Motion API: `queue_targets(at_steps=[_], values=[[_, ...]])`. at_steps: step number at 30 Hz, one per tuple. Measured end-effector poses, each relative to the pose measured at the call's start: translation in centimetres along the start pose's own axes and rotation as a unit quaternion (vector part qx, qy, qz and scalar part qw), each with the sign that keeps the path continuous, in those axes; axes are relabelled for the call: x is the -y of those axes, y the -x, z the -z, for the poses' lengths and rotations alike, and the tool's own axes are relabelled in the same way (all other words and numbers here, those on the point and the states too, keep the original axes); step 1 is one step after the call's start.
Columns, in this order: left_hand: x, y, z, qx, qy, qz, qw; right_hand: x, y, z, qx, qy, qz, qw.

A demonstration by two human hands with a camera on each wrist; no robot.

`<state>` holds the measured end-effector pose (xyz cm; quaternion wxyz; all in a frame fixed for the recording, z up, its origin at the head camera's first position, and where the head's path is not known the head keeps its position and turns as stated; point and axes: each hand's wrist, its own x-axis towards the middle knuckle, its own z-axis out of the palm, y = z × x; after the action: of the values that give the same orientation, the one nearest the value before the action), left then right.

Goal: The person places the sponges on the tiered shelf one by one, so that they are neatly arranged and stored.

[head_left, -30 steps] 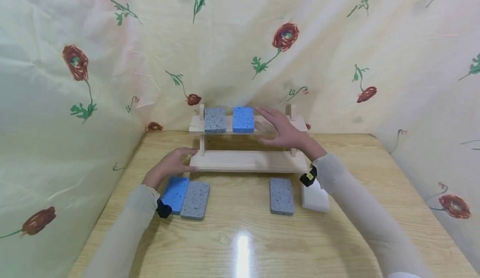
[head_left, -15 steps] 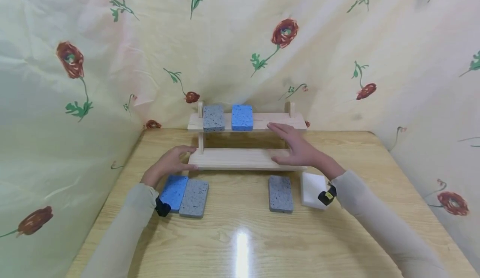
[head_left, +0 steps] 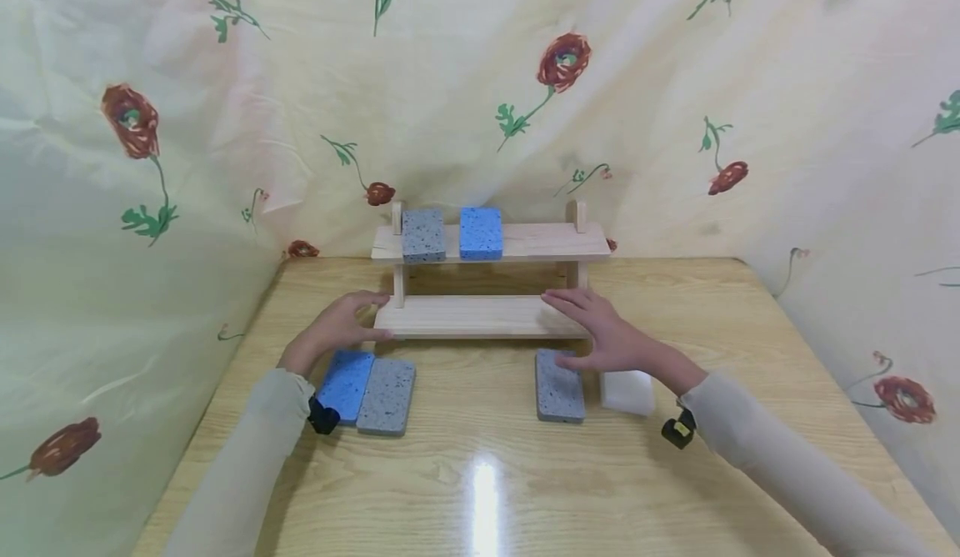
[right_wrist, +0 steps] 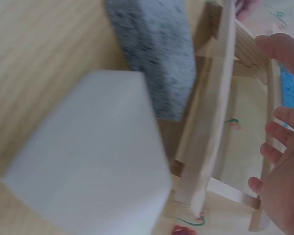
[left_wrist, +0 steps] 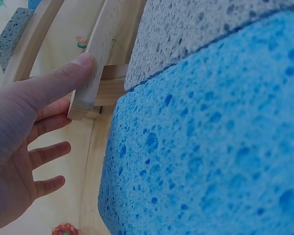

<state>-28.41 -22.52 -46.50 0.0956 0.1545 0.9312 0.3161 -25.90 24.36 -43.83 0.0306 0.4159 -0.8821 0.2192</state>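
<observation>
Pale wood is forming the lower shelf between the hands; the left hand is pinching its nearest end. Wide and holding nothing, the right hand is hovering near a grey sponge lying below its thumb; clean handling is probably depending on squeezing the sponge's long sides evenly.

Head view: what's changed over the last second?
The right hand, holding nothing, has drawn back from beside the blue sponge on the upper board, down and right; its thumb now overlaps the right gray sponge in view. The left hand still grips the left end of the lower board; other sponges and the white block stay put.
</observation>
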Motion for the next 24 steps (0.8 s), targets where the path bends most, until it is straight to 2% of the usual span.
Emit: queue_targets(at_steps=[8, 24], values=[[0.0, 0.0, 0.0, 0.0, 0.004, -0.001, 1.0, 0.7, 1.5, -0.9, 0.02, 0.005, 0.001, 0.9998], [-0.3, 0.3, 0.1, -0.001, 0.011, -0.002, 0.9999, 0.7, 4.0, -2.2, 0.051, 0.01, -0.02, 0.9984]])
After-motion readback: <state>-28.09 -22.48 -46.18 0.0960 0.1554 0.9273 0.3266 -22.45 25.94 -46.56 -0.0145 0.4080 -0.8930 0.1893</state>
